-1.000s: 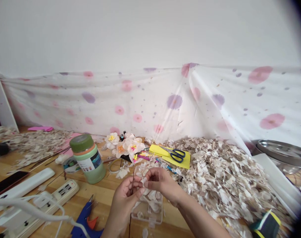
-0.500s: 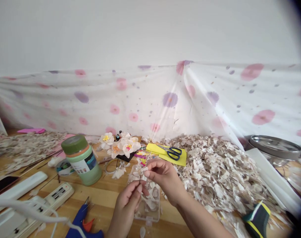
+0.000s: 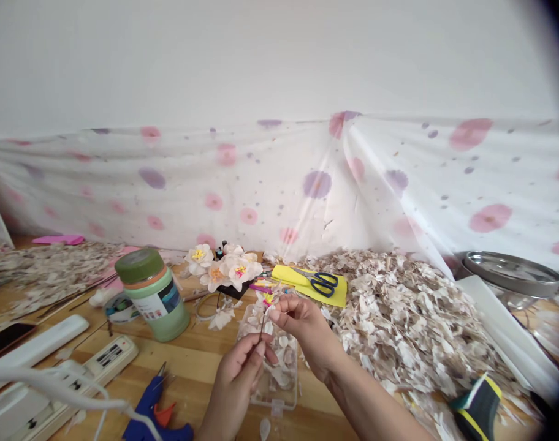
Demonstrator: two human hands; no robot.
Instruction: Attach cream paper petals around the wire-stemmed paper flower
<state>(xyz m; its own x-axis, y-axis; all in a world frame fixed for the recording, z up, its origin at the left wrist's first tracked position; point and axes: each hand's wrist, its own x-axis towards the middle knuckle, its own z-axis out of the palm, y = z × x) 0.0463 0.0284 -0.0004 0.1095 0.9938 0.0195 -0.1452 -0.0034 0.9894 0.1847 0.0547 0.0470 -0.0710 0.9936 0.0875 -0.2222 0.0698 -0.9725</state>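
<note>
Wooden table (image 3: 201, 367) carries a green jar (image 3: 153, 297), power strip (image 3: 107, 358), blue glue gun (image 3: 153, 413) and heaps of pale scraps (image 3: 399, 318)

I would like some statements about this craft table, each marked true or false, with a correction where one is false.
1. The left hand pinches a thin dark wire. True.
2. The scissors lie on a pink sheet. False: they lie on a yellow sheet.
3. The green jar stands upright with its lid on. True.
4. The right hand holds the blue glue gun. False: the glue gun lies on the table, and the right hand's fingers pinch the wire's upper end.
</note>
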